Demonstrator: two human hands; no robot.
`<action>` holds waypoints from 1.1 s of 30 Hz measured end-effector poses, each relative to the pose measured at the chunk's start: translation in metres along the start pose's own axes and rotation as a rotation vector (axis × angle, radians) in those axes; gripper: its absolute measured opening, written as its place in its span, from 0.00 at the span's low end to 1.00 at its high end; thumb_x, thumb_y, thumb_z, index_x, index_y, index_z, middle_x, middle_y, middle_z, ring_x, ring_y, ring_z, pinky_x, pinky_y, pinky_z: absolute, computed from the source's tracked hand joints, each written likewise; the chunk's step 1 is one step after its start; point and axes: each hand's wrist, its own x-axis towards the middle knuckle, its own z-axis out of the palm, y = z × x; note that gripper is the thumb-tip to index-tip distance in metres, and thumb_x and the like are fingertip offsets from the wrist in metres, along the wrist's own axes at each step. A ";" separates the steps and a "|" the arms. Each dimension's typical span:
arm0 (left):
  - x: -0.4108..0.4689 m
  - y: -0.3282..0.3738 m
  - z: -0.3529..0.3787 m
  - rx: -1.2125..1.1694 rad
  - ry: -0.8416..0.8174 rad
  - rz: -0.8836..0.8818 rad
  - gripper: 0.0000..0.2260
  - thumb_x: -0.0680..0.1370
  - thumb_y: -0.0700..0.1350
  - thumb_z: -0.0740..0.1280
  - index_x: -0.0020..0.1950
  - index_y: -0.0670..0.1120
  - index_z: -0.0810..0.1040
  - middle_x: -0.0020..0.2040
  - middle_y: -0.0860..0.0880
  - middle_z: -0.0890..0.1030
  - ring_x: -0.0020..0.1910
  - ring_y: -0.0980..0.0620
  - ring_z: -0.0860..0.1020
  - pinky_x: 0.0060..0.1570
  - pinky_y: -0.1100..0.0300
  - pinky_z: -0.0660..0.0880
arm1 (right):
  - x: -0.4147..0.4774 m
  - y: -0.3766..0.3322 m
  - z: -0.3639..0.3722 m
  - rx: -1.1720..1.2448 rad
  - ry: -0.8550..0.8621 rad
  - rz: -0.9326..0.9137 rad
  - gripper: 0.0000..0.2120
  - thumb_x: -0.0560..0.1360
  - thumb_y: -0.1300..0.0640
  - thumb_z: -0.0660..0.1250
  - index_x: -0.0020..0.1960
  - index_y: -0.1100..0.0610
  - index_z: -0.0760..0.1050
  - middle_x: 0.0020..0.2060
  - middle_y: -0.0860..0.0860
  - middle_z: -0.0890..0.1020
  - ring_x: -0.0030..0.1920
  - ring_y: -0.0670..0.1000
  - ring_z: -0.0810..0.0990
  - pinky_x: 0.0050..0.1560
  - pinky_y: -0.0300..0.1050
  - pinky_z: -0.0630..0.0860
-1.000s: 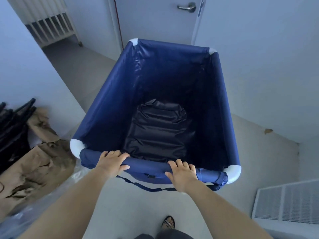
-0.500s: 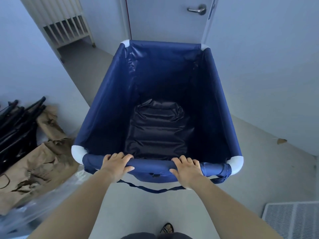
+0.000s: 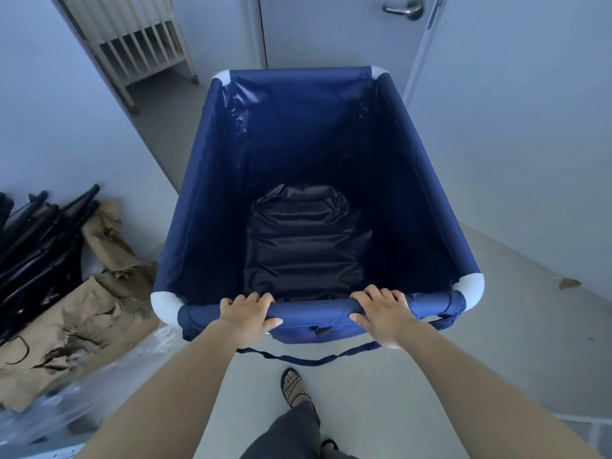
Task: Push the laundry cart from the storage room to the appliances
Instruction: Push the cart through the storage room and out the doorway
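A person's left hand (image 3: 246,314) and right hand (image 3: 384,312) each curl firmly around the near rim bar of a blue fabric laundry cart (image 3: 212,180). Beyond the grip, a dark bag (image 3: 306,240) lies in the cart's bottom. Farther ahead is a closed door (image 3: 334,28). Left of the grip, crumpled brown paper (image 3: 66,323) lies on the floor.

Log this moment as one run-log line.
left hand: grips near rim bar | right hand: grips near rim bar | laundry cart: upright, faces door | inside: dark bag | floor left: brown paper, black poles
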 end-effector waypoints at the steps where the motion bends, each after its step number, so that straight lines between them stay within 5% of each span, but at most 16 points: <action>1: 0.005 0.000 -0.003 -0.005 -0.004 0.005 0.21 0.79 0.62 0.53 0.66 0.51 0.64 0.60 0.49 0.73 0.57 0.46 0.72 0.59 0.50 0.63 | 0.006 0.003 -0.004 -0.006 -0.005 -0.004 0.22 0.81 0.42 0.48 0.72 0.48 0.57 0.65 0.50 0.67 0.63 0.55 0.67 0.68 0.51 0.56; 11: 0.050 -0.005 -0.020 0.000 0.116 0.063 0.24 0.78 0.66 0.52 0.63 0.50 0.66 0.55 0.49 0.77 0.52 0.47 0.75 0.49 0.54 0.70 | 0.058 0.028 -0.038 -0.036 0.005 -0.017 0.23 0.80 0.38 0.48 0.71 0.47 0.58 0.63 0.50 0.68 0.64 0.54 0.67 0.70 0.49 0.54; 33: 0.098 0.045 -0.058 0.045 0.053 -0.287 0.25 0.80 0.61 0.51 0.69 0.46 0.61 0.62 0.45 0.73 0.59 0.45 0.73 0.59 0.53 0.70 | 0.155 0.088 -0.104 -0.066 -0.120 -0.314 0.21 0.81 0.42 0.51 0.71 0.47 0.59 0.65 0.50 0.69 0.64 0.55 0.67 0.68 0.52 0.57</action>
